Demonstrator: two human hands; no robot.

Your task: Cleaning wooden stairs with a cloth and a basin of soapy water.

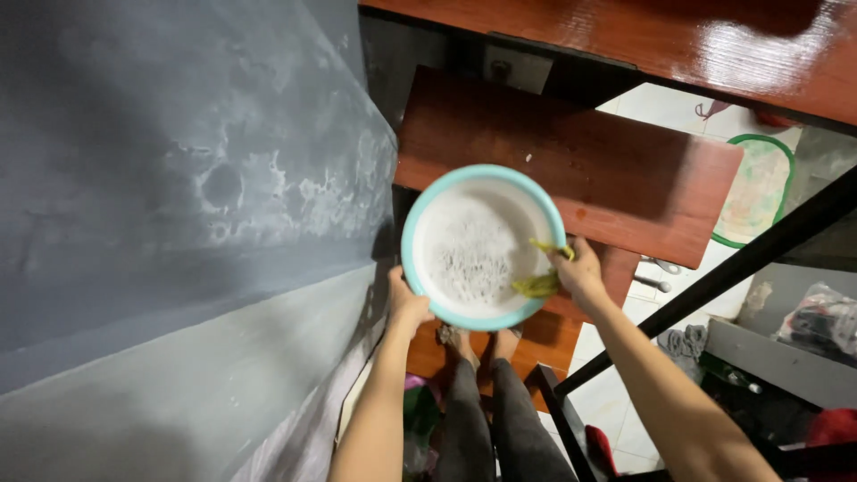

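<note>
I hold a round basin [420,228] with a teal rim and white inside, filled with foamy soapy water. My left hand [406,306] grips its lower left rim. My right hand [582,272] grips the right rim and also pinches a yellow-green cloth [541,283] that hangs into the basin. Below the basin I see my legs in grey trousers and my bare feet [482,344] on a wooden stair step.
Glossy red-brown wooden stair treads [625,170] rise ahead. A stained grey wall [178,223] runs along the left. A black metal rail [741,263] slants on the right. Below lie a white tiled floor, a green-edged mat [759,187] and bundles [821,321].
</note>
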